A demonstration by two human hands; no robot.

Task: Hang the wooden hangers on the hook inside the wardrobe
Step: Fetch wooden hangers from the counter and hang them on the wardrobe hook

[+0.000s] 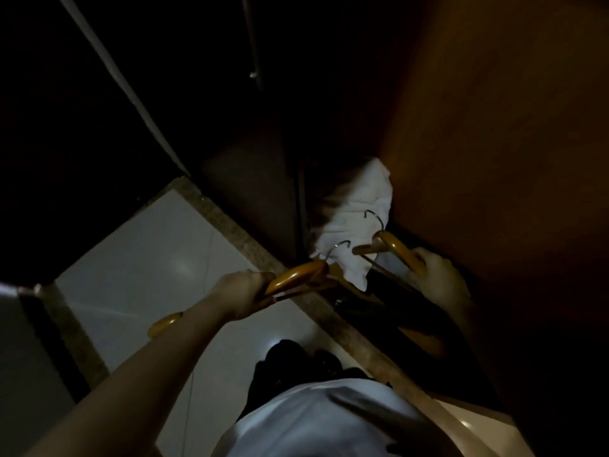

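The scene is dim. My left hand (pixel 245 293) is closed around a bundle of wooden hangers (pixel 296 277), whose metal hook points up and right; one hanger end (pixel 164 323) sticks out below my wrist. My right hand (pixel 440 280) grips a single wooden hanger (pixel 393 247) by its arm, its steel hook (pixel 375 217) raised toward the dark wardrobe interior. Both hands are held low in front of the open wardrobe. The wardrobe's hook is not visible in the darkness.
A white cloth (pixel 354 212) lies on the wardrobe floor just behind the hangers. A brown wooden wardrobe panel (pixel 494 127) rises at the right. Pale floor tiles (pixel 148 258) with a speckled stone threshold (pixel 230 225) lie at the left. A metal rod (pixel 252 44) runs up top.
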